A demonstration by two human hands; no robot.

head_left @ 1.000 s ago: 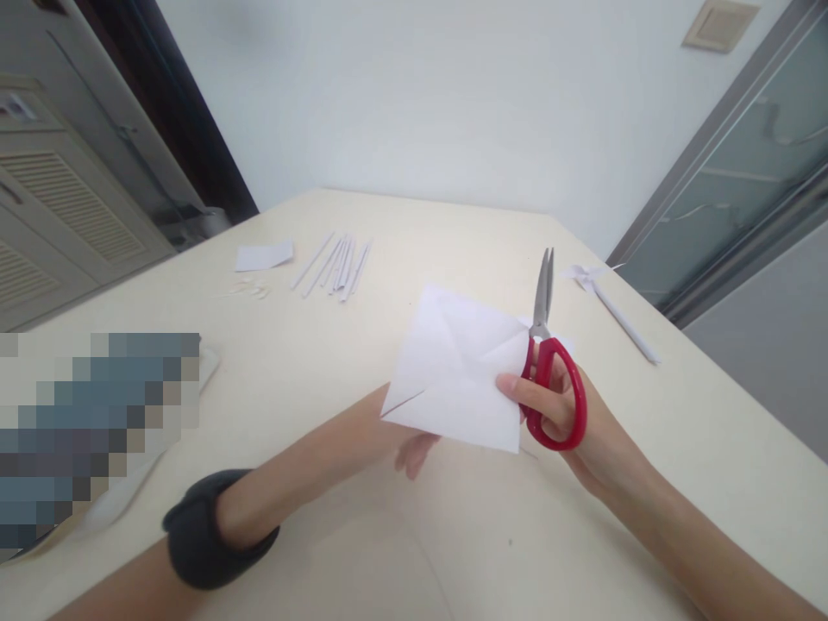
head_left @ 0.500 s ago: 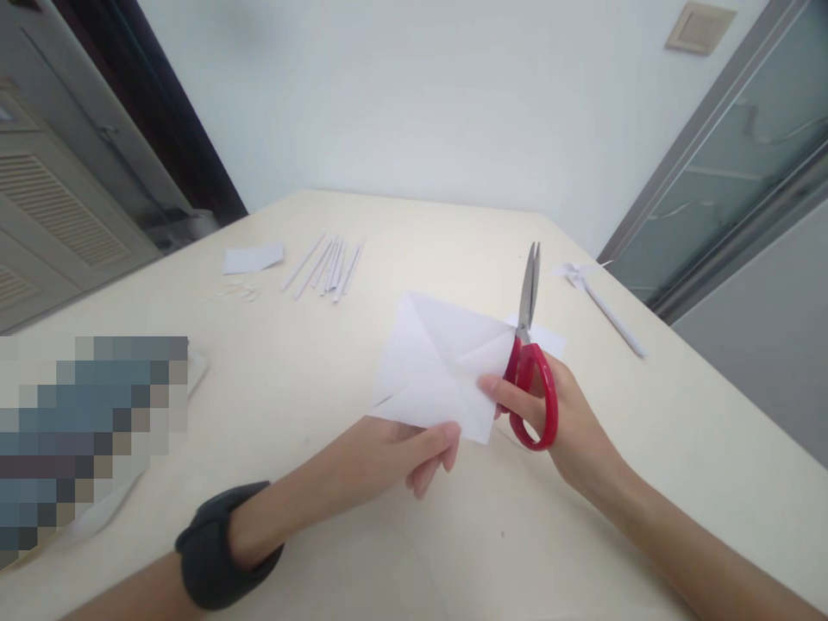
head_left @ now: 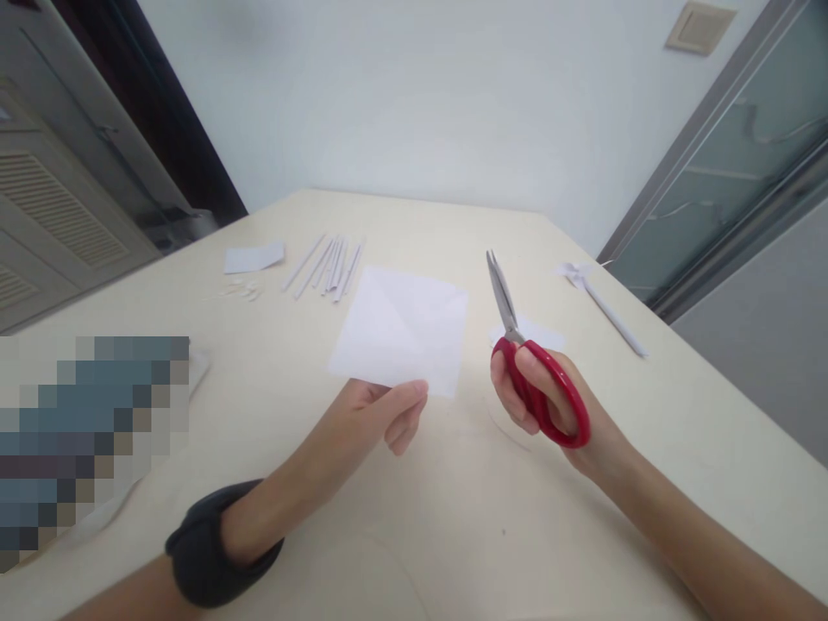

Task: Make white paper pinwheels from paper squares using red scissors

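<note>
My left hand [head_left: 394, 414] pinches the near edge of a white square of paper [head_left: 404, 332], which is held up above the table and shows faint diagonal creases. To its right, my right hand [head_left: 549, 397] is closed round the red handles of a pair of scissors [head_left: 508, 310]. Their blades lie together and point away from me, apart from the paper. Beneath and beyond the right hand, another piece of white paper [head_left: 540, 332] lies partly hidden on the table.
Several thin white paper sticks [head_left: 335, 267] lie at the back. Left of them are a white paper rectangle [head_left: 254, 257] and small pale pieces [head_left: 242, 289]. A paper pinwheel on a white stick [head_left: 614, 319] lies at the right. A blurred-out item [head_left: 97, 431] occupies the left edge.
My left hand has carried the paper left and slightly away from me. My right hand has let go of the paper, and the scissors now tilt to the left.
</note>
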